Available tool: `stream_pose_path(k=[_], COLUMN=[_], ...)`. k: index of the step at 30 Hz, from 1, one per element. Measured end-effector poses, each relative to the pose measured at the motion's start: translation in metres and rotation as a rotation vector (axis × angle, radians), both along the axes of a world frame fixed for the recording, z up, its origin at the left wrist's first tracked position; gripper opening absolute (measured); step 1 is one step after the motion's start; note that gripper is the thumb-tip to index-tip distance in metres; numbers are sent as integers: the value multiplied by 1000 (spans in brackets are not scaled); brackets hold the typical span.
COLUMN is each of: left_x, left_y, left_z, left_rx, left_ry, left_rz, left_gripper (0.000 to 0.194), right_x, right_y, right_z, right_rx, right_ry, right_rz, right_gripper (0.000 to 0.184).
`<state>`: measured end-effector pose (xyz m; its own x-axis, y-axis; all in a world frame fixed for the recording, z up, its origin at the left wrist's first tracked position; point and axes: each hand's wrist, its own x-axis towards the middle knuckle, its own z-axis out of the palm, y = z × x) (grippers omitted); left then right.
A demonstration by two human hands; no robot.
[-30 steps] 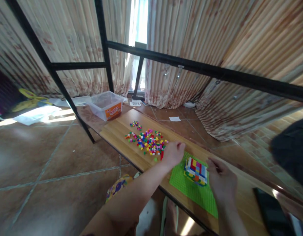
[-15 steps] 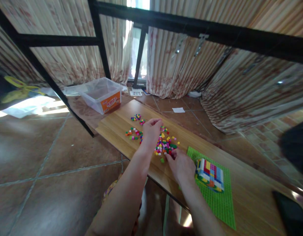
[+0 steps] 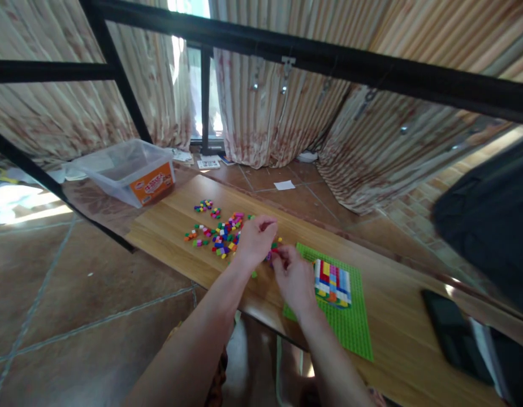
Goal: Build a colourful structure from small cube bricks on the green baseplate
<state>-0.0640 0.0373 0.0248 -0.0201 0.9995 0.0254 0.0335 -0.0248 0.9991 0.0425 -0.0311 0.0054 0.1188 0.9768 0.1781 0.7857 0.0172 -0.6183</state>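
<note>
My left hand (image 3: 256,240) hovers over the right part of a pile of small coloured building bricks (image 3: 225,234), its fingers curled together. Whatever is between those fingertips is too small or hidden to make out. Close beside it, my right hand (image 3: 294,276) pinches what looks like a red brick (image 3: 275,250) between thumb and forefinger. Just right of that hand lies a green baseplate (image 3: 350,328). On it stands a block built of white, red, yellow and blue bricks (image 3: 332,282). My hands cover part of the pile.
The bricks and baseplate lie on a long wooden table (image 3: 168,217). A clear plastic bin (image 3: 129,169) with an orange label stands beyond its left end. Black devices (image 3: 454,333) rest at the right end. A dark metal bar (image 3: 253,42) crosses above, before curtains (image 3: 265,118).
The view has swung right, so the table things sit further left. My left hand has moved right over the pile, nearer my right hand, which now shows a red brick at its fingertips.
</note>
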Motion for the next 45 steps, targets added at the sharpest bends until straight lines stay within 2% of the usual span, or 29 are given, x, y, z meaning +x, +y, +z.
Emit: stream_pose_path(k=[3, 7, 9, 12, 17, 24, 34, 45], left_x=[11, 38, 52, 68, 83, 88, 87, 87], left_y=[-5, -17, -22, -24, -18, -7, -7, -10], left_z=[-4, -6, -7, -10, -17, -35, -37, -36], left_rx=[99, 154, 169, 175, 160, 145, 123, 114], left_ry=[165, 259, 300, 371, 422, 339, 223, 238], left_rz=[-86, -259, -317, -348, -351, -415, -499, -469], left_gripper=[20, 23, 23, 25, 26, 27, 25, 21], right_x=[38, 105, 132, 151, 147, 139, 137, 142], right_y=[4, 1, -4, -10, -7, -1, -3, 1], right_z=[3, 2, 0, -5, -10, -17, -16, -23], right_rx=[132, 252, 272, 231, 233, 135, 52, -27], right_ry=[280, 504, 503, 354, 133, 222, 391, 539], right_rz=[-27, -201, -244, -208, -25, 73, 1, -55], right_gripper=[24, 26, 26, 25, 20, 19, 20, 21])
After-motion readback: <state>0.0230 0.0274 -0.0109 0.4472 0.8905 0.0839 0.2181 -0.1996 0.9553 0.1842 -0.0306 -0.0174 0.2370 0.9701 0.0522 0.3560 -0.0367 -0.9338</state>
